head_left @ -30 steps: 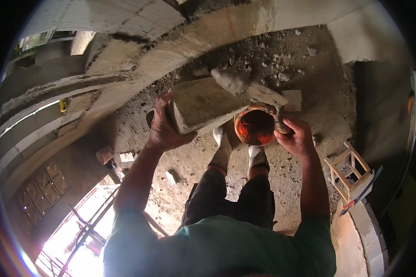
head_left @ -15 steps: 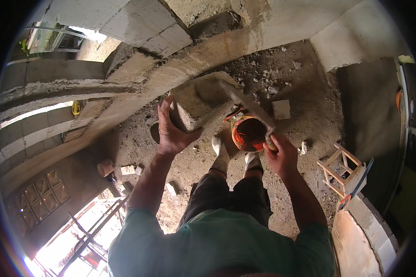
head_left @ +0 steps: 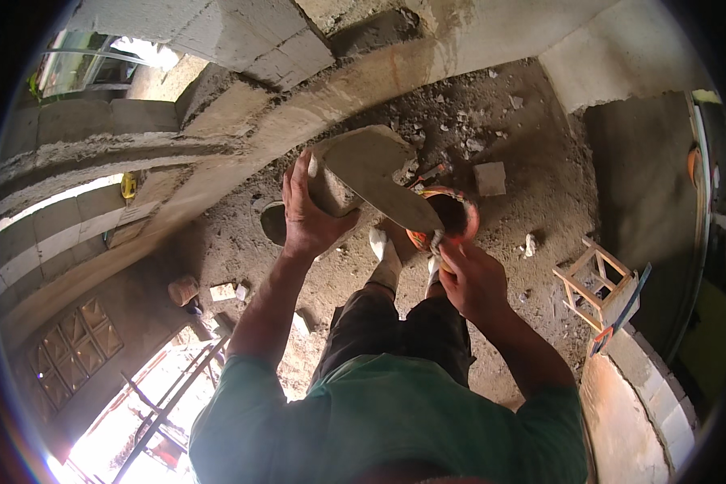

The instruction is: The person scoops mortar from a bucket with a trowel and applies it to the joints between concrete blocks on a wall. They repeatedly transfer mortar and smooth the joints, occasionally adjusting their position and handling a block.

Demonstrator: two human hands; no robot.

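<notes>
My left hand (head_left: 308, 216) grips the near left end of a pale concrete block (head_left: 331, 190), fingers along its side and thumb towards me. Wet-looking grey mortar covers part of its upper face. In my right hand (head_left: 474, 278) is the handle of a trowel (head_left: 391, 198), fingers closed round it. Its long flat blade reaches left over the block, broad side up; whether it touches the block I cannot tell. Below the trowel, in front of my feet, stands an orange bucket (head_left: 474, 222), dark inside and partly hidden by the blade and my right hand.
A low masonry wall (head_left: 258, 129) curves across the far side, with rubble (head_left: 460, 133) along its foot. A loose square block piece (head_left: 490, 179) lies beyond the bucket. To the right stands a small wooden stool (head_left: 595, 286) with a handsaw (head_left: 631, 302) against it.
The trowel has turned from edge-on to broad side up and moved left over the block. My right hand has shifted slightly left and nearer. My left hand still holds the block.
</notes>
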